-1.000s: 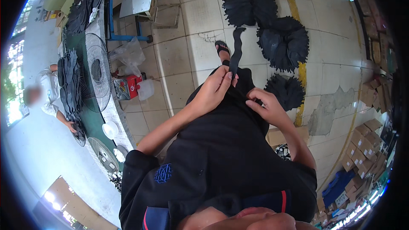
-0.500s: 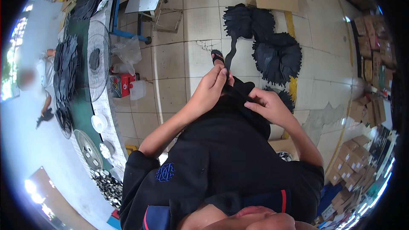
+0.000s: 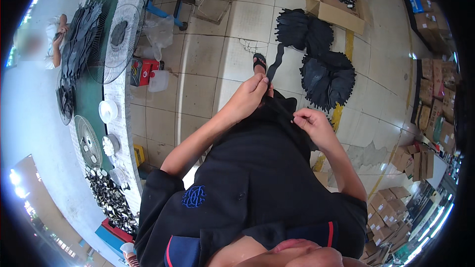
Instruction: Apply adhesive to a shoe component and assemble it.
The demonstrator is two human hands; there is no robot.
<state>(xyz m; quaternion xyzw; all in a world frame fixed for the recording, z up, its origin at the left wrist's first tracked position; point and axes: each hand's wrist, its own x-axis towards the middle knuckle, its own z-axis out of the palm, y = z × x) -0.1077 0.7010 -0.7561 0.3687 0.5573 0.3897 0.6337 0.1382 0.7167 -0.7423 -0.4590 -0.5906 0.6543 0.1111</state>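
My left hand (image 3: 251, 96) is closed around a long, wavy black strip (image 3: 277, 61), one end of which sticks out beyond my fingers over the floor. The strip's other part runs across my black clothes toward my right hand (image 3: 314, 124), where thumb and fingers pinch it. Black against black makes that stretch hard to follow. On the tiles beyond my hands lie fanned bundles of similar black strips: a double bundle (image 3: 293, 30) farther off and a round bundle (image 3: 328, 80) nearer, to the right.
An open carton (image 3: 316, 7) with small dark parts stands at far right. On the left, a long table (image 3: 115, 111) carries fans, white tubs, black strips and many small parts. A red box (image 3: 147, 71) sits beside it. Another person (image 3: 54, 44) is beyond the table.
The view has shifted, so the floor and table appear moved. My right hand's fingers have drawn closer into a pinch. My left hand keeps its grip on the strip.
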